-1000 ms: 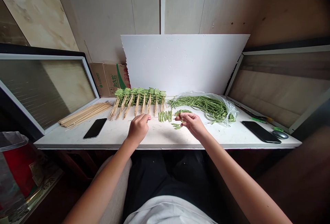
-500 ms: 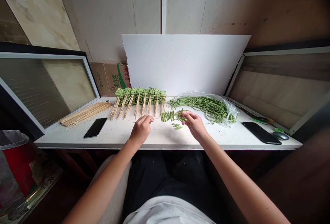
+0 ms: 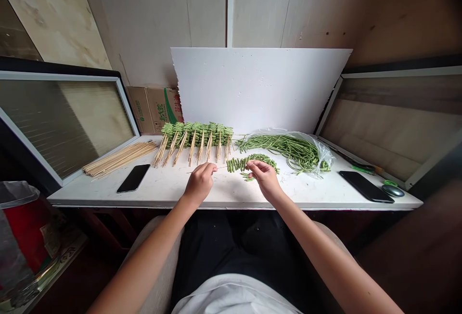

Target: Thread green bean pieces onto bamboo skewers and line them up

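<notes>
Nearby, long-bean skewers (image 3: 197, 141) line the tabletop (image 3: 224, 193).

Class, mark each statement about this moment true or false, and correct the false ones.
1. The left hand holds a thin wooden skewer threaded with cut green bean pieces. True.
2. The right hand pinches a long green bean. True.
3. The bundle of loose bamboo skewers lies right of the plastic bag. False: it lies at the table's left, beyond the row of loaded skewers.
4. Only one phone lies on the table. False: there are two black smartphones, one on each side of the hands.
5. A cardboard box stands beside a white foam board. True.
</notes>
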### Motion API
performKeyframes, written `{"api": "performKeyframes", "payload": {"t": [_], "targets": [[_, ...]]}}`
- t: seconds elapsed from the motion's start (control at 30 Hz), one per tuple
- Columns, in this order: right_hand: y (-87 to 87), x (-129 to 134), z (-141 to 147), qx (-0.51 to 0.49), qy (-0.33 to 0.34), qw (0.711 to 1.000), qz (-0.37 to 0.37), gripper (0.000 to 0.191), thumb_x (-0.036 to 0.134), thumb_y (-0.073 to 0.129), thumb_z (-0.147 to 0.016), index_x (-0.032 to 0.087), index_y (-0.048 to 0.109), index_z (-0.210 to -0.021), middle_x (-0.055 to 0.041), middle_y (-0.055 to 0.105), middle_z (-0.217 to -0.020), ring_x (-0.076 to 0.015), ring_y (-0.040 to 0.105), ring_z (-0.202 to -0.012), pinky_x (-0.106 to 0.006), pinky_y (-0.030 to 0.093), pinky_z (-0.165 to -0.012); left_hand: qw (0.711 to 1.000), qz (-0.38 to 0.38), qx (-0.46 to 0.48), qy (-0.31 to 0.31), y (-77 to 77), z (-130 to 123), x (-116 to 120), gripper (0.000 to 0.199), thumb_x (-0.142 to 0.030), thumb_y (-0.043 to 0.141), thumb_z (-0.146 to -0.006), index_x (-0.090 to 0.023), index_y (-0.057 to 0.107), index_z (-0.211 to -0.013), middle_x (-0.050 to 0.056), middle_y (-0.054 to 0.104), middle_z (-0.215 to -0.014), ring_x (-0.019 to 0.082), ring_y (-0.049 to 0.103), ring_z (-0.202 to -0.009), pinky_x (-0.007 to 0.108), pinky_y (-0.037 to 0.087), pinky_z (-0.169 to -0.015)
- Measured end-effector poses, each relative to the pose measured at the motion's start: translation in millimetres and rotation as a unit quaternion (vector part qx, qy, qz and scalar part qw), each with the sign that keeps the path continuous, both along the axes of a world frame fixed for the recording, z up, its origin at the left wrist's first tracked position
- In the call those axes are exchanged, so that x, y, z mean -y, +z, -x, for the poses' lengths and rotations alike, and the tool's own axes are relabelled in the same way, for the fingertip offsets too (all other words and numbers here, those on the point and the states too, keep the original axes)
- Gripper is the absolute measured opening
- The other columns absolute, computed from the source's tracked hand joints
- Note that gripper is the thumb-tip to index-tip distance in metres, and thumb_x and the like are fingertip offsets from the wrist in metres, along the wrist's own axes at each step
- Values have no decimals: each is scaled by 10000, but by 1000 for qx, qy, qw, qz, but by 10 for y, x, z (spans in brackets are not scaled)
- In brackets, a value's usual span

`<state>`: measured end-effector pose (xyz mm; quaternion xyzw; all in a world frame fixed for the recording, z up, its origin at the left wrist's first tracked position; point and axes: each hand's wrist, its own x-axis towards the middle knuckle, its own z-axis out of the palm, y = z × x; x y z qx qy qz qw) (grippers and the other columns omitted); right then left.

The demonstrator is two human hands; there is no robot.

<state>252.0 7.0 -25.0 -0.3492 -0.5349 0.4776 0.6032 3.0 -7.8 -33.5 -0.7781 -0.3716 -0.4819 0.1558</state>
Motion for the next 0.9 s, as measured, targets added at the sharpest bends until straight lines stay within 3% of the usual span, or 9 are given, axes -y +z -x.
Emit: {"api": "performKeyframes", "payload": {"t": [0.2, 0.4, 0.6, 0.9], "targets": [[46, 10, -31, 29, -7, 999, -11, 371, 568, 895, -707, 223, 781, -781, -62, 726, -977, -180, 619, -790, -320, 539, -712, 1000, 18, 20, -13, 1, -15, 4, 414, 134, 384, -760, -187, 605, -903, 47, 710, -835, 193, 721, -790, 269, 577, -680], [35, -1, -31, 26, 10, 1000, -3, 408, 574, 900, -692, 225, 804, -881, -77, 726, -1066, -207, 642, -871, -322, 549, -699, 998, 56, 32, -10, -4, -22, 1, 393, 117, 413, -765, -192, 613, -905, 44, 723, -851, 189, 723, -794, 258, 560, -670], [-25, -18, -23, 9, 10, 1000, 13, 387, 533, 924, -673, 225, 777, -856, -35, 715, -875, -180, 622, -791, -308, 524, -696, 999, 53, 2, 0, -39, -33, -5, 384, 102, 400, -780, -192, 617, -898, 34, 719, -834, 165, 691, -738, 242, 533, -647], [7, -4, -35, 0, 28, 999, 28, 349, 517, 915, -691, 223, 779, -820, -38, 727, -865, -166, 607, -741, -310, 503, -705, 999, 30, -11, 5, -47, -41, -2, 403, 111, 394, -769, -197, 617, -902, 28, 706, -812, 169, 687, -728, 244, 520, -632]]}}
